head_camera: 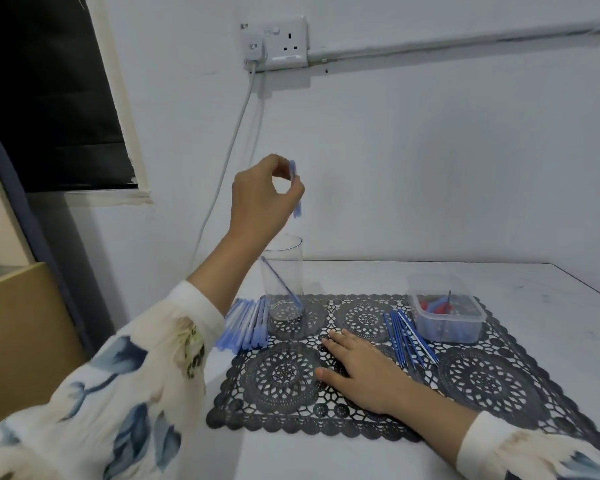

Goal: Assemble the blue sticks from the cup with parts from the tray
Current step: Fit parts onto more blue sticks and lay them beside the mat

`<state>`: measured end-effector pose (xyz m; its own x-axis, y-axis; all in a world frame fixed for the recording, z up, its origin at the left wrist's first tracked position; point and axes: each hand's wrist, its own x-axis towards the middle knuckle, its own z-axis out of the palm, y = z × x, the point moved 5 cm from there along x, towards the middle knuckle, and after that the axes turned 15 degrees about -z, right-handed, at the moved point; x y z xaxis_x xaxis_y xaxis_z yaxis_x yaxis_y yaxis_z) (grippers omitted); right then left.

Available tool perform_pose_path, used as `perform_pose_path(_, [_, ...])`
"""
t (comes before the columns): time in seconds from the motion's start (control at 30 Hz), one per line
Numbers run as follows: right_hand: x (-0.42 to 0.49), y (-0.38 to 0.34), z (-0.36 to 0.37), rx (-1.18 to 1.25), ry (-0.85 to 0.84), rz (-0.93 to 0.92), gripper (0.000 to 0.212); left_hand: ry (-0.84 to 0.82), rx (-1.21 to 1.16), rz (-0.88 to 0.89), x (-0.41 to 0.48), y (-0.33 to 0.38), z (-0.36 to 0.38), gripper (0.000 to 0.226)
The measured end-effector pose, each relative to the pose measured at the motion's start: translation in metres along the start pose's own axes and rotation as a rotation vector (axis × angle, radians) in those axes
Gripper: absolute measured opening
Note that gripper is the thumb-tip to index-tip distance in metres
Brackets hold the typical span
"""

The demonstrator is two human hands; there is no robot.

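A white wall [430,150] stands behind a white counter [534,289], with a dark window [49,91] on the left. A black lace mat [482,379] lies on the counter.

The left hand [260,195] is lifted high above the clear cup [283,258]. Its grip is closed: the thumb and fingertips pinch a blue stick [297,208], which hangs nearly straight up and down. It is blurry, so its ends are hard to make out.

The cup stands on the far left part of the mat. One more stick [281,285] leans inside it. Just left of the cup lies a pile of capped sticks [246,327] with light blue ends, partly off the mat.

The right hand [357,372] lies flat on the middle of the mat. Its fingers are straight and it holds nothing.

Just right of that hand lie some thin loose sticks [407,337], side by side. Beside them, on the far right part of the mat, sits the clear plastic tray [444,327] with red and blue parts [437,304] in it.

High on the wall is a socket [284,43], and a white cable [229,143] hangs down from it.
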<state>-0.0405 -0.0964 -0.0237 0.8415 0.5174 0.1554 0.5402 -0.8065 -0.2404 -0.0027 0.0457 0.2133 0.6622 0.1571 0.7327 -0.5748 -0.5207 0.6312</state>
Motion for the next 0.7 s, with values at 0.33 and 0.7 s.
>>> perform_pose_path(0.33, [-0.01, 0.003, -0.029, 0.25, 0.535, 0.012, 0.044, -0.307, 0.155, 0.114, -0.102, -0.049, 0.033, 0.033])
perform_pose_path(0.7, [-0.013, -0.001, -0.035, 0.135, 0.631, -0.075, 0.033, -0.538, 0.241, -0.117, -0.143, -0.098, 0.053, 0.019])
